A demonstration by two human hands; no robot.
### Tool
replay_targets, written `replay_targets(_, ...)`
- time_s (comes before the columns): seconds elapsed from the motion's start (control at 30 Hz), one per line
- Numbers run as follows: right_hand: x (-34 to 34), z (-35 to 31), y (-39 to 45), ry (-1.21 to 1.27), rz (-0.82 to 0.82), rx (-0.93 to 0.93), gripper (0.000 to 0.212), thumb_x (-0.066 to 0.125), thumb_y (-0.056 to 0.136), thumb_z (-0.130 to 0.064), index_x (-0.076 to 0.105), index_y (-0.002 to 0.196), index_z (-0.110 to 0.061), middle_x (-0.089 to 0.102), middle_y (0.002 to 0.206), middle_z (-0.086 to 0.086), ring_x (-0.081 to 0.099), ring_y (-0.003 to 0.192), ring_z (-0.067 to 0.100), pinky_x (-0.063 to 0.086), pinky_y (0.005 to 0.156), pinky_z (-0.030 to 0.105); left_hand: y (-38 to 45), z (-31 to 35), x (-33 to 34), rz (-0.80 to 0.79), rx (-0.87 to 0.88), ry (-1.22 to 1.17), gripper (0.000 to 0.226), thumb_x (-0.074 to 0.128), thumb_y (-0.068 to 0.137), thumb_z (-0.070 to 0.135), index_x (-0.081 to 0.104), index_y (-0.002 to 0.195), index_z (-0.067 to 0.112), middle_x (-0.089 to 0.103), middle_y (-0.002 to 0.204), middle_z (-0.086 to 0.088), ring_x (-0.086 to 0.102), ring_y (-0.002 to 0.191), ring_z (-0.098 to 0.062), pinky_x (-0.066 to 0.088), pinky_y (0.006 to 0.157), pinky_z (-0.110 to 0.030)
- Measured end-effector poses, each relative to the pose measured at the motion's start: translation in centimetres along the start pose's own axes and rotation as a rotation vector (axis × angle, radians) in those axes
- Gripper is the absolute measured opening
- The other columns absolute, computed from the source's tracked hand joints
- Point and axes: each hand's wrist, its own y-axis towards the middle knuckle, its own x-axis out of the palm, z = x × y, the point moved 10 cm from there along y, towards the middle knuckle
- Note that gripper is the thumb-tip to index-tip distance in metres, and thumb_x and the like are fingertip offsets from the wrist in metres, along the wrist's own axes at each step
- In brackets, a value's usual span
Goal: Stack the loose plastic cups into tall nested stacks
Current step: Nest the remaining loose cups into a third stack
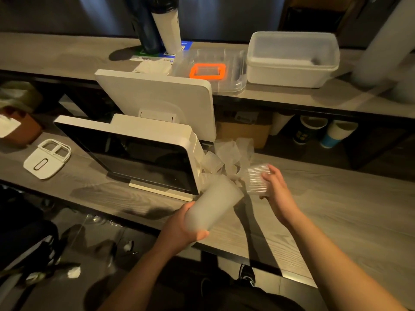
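Over the counter [336, 209], near its front edge, your left hand [179, 227] gripped a frosted nested stack [213, 207] round its lower end, fingers curled about it, its open mouth tilted toward one o'clock. Your right hand [275, 189] held a short ribbed stack [257, 179] just beside that mouth, fingers wrapped on its far side. To seat it cleanly, you wanted to line the two axes up first, then slide base into mouth without forcing, since thin plastic would likely buckle if pushed in crooked. Loose cups [226, 156] lay heaped at twelve o'clock from your hands, against the screen's [143, 158] edge. At one o'clock on the upper ledge stood a white tub [292, 63]; its contents could not be made out. Beside it a clear lidded box [211, 70] with an orange handle looked to hold more clear plastic pieces.
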Motion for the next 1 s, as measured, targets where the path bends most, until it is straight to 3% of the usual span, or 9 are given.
replay_targets(0.1,1.8,-2.6,-1.1,-0.037,-0.133,-0.071,0.044,0.053,0.093,-0.049,0.051,0.132,-0.03,0.063,0.12,0.004,0.062,0.098,0.02,0.048,0.077,0.034,0.3,1.0,0.2,-0.01,0.002,0.032,0.088,0.087,0.069,0.035,0.039,0.143,0.03,0.05,0.113,0.017,0.053,0.092,0.002,0.039,0.066,-0.011)
replay_targets(0.2,2.4,-3.4,-2.0,-0.152,-0.145,-0.127,0.046,0.054,0.09,-0.057,0.054,0.131,-0.037,0.065,0.117,-0.007,0.063,0.101,0.015,0.05,0.079,0.032,0.6,1.7,0.3,-0.017,0.023,0.062,0.093,0.089,0.063,0.037,0.042,0.143,0.028,0.053,0.115,0.014,0.054,0.1,-0.006,0.047,0.076,-0.022)
replay_targets(0.43,2.7,-3.9,-3.0,-0.434,-0.146,-0.203,0.039,0.062,0.096,-0.032,0.05,0.13,-0.047,0.051,0.126,-0.006,0.051,0.113,0.009,0.042,0.088,0.019,0.7,2.3,-0.1,-0.002,0.072,0.097,0.088,0.09,0.059,0.036,0.048,0.136,0.032,0.053,0.11,0.019,0.056,0.101,-0.009,0.053,0.084,-0.029)
replay_targets(0.53,5.0,-2.4,-4.1,-0.443,-0.273,-0.124,0.045,0.049,0.096,-0.054,0.045,0.139,-0.042,0.044,0.137,-0.011,0.043,0.121,0.0,0.035,0.09,0.013,0.6,2.6,0.2,-0.015,0.079,0.078,0.086,0.09,0.059,0.036,0.048,0.134,0.035,0.052,0.109,0.022,0.056,0.103,-0.008,0.053,0.086,-0.031)
replay_targets(0.67,5.5,-1.8,-4.6,-0.392,-0.274,-0.079,0.056,0.027,0.1,-0.059,0.036,0.15,-0.036,0.034,0.149,-0.017,0.028,0.137,0.002,0.023,0.113,0.026,0.6,2.0,0.8,-0.028,0.053,0.053,0.087,0.09,0.058,0.04,0.046,0.132,0.038,0.052,0.113,0.017,0.055,0.105,-0.01,0.052,0.084,-0.03)
replay_targets(0.73,5.1,-2.0,-4.2,-0.382,-0.225,-0.088,0.061,0.026,0.097,-0.06,0.036,0.152,-0.035,0.035,0.154,-0.012,0.029,0.141,0.006,0.022,0.119,0.033,0.6,1.5,1.1,-0.02,0.021,0.047,0.089,0.09,0.058,0.041,0.045,0.135,0.034,0.053,0.116,0.013,0.055,0.105,-0.011,0.048,0.082,-0.027)
replay_targets(0.83,3.2,-1.9,-2.6,-0.405,-0.041,-0.072,0.062,0.044,0.095,-0.059,0.038,0.15,-0.029,0.048,0.145,-0.001,0.048,0.129,0.014,0.041,0.102,0.032,0.7,0.9,1.1,0.022,-0.007,0.003,0.092,0.089,0.058,0.044,0.044,0.138,0.029,0.055,0.121,0.009,0.055,0.106,-0.011,0.045,0.078,-0.023)
replay_targets(0.9,1.9,-2.0,-1.3,-0.534,0.054,-0.038,0.065,0.055,0.094,-0.056,0.039,0.148,-0.024,0.053,0.137,0.004,0.053,0.112,0.014,0.044,0.088,0.029,0.8,0.4,0.9,0.054,-0.037,-0.041,0.093,0.089,0.06,0.042,0.044,0.14,0.026,0.056,0.123,0.007,0.056,0.106,-0.012,0.045,0.077,-0.023)
replay_targets(1.0,1.6,-2.9,1.1,-0.656,0.083,-0.018,0.066,0.064,0.092,-0.049,0.041,0.145,-0.019,0.056,0.135,0.008,0.057,0.107,0.017,0.047,0.083,0.029,0.9,-0.3,0.7,0.1,-0.086,-0.12,0.089,0.089,0.066,0.034,0.043,0.14,0.022,0.055,0.119,0.005,0.055,0.103,-0.013,0.044,0.073,-0.023)
